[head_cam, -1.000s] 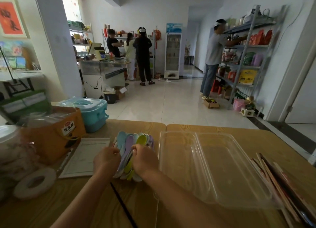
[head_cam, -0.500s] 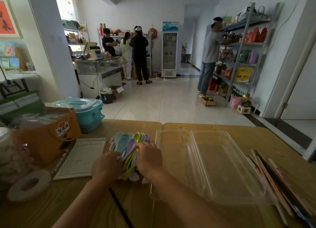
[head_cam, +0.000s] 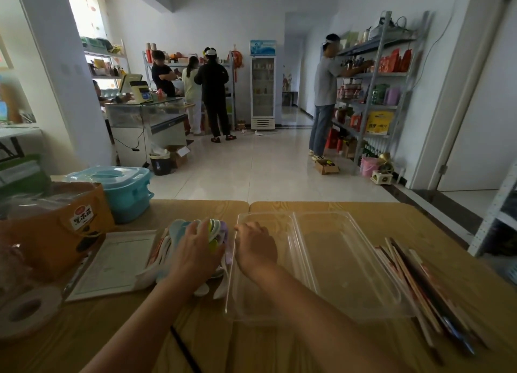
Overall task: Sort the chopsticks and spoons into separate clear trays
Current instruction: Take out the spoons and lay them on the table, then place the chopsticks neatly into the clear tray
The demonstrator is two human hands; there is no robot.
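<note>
Resting left hand (head_cam: 195, 249): palm spread flat over pastel plastic spoons (head_cam: 215, 233) heaped on the wooden table (head_cam: 279, 344).
Right hand (head_cam: 256, 247): fingers curled onto clear plastic trays' (head_cam: 349, 266) left rim.
Chopsticks (head_cam: 419, 286): piled right of trays.

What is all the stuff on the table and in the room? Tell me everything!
Spoons: a pile, pastel, table middle-left.
Clear trays: two, side by side, empty.
Chopsticks: a bundle, brown and red, right of trays.
Black stick: one, near edge.
Teal box: one, far left.
Orange carton: one, left.
Tape roll: one, white, left edge.
Paper sheet: one, white.
Fridge: one, back wall.
Left hand: on spoons.
Right hand: over left tray's edge.
</note>
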